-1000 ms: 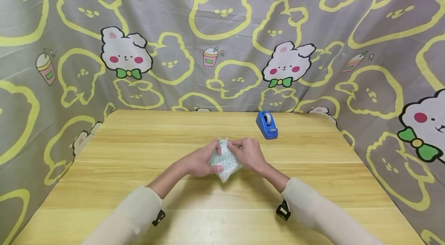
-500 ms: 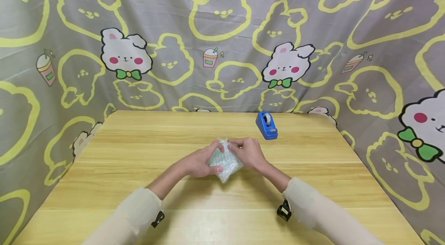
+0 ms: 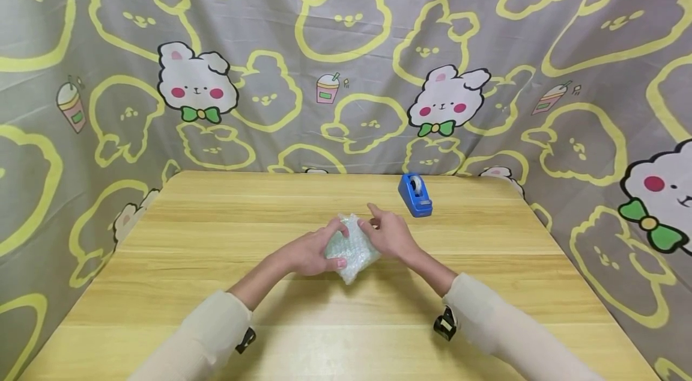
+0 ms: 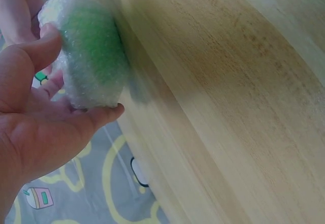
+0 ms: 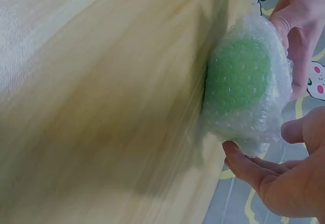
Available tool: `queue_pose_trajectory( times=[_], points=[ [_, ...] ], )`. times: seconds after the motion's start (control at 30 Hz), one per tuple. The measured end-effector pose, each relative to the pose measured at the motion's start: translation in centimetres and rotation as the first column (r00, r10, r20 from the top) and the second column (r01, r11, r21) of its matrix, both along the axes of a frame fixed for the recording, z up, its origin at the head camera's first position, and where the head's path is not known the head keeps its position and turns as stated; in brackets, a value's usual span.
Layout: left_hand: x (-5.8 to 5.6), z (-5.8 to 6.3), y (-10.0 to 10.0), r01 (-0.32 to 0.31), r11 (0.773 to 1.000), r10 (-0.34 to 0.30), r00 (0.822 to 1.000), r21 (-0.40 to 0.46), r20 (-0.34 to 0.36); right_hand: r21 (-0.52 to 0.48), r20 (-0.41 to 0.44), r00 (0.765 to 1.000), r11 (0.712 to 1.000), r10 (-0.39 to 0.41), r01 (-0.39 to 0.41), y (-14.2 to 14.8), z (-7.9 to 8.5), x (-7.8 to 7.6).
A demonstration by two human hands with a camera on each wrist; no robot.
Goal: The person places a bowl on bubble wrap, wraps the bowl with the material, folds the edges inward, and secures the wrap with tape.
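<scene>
A small bundle in clear bubble wrap (image 3: 352, 252) is held just above the wooden table, and something green shows through the wrap in both wrist views. My left hand (image 3: 313, 252) grips its left side, with the thumb on the near face and fingers at the far edge. My right hand (image 3: 391, 234) is at the bundle's right side. Its thumb rests on the wrap while the index finger points out straight, away from it. In the right wrist view, the right fingertips (image 5: 232, 149) reach a lower corner of the wrap (image 5: 244, 82).
A blue tape dispenser (image 3: 415, 195) with a roll of clear tape stands at the back right of the wooden table (image 3: 216, 213). Behind and at both sides hangs a grey curtain (image 3: 367, 77) printed with cartoon rabbits.
My right hand has eased its pinch on the wrap's upper edge and shifted slightly right, its index finger lifting and straightening. The left hand keeps its hold in the same place.
</scene>
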State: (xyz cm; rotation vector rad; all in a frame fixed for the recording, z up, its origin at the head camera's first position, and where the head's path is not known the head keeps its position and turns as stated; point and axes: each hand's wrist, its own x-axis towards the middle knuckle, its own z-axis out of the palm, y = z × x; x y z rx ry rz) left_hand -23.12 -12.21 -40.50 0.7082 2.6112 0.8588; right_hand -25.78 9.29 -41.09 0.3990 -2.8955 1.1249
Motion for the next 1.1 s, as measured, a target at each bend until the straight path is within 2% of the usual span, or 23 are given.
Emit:
queue_pose_trajectory(
  times=[0.07,0.3,0.47,0.57,0.7,0.83,1.1],
  points=[
    [0.0,-0.1,-0.1,0.002,1.0,-0.002,1.0,-0.002,-0.005,-0.009,0.02,1.0,1.0,-0.01,0.01,0.2,0.2,-0.1],
    [0.0,0.0,-0.1,0.005,1.0,-0.005,1.0,0.0,-0.011,-0.054,-0.014,0.999,0.997,-0.051,0.05,2.0,1.4,-1.3],
    [0.1,0.1,0.0,0.002,1.0,-0.002,1.0,-0.006,-0.006,-0.105,-0.037,0.992,0.988,-0.117,0.113,4.1,2.7,-2.7],
    [0.0,0.1,0.0,-0.001,1.0,0.001,1.0,-0.017,0.002,-0.112,-0.073,0.979,0.977,-0.191,0.182,5.5,3.4,-3.7],
    [0.0,0.2,0.1,-0.006,1.0,0.006,1.0,-0.031,0.011,-0.1,-0.127,0.946,0.953,-0.298,0.287,7.5,3.9,-4.8],
    [0.0,0.3,0.1,-0.011,0.999,0.011,1.0,-0.036,0.016,-0.075,-0.14,0.926,0.937,-0.349,0.342,9.0,3.6,-5.6],
    [0.0,0.3,0.1,-0.012,0.999,0.012,0.999,-0.031,0.029,0.067,-0.063,0.939,0.937,-0.339,0.343,10.3,1.5,-6.8]
  ],
)
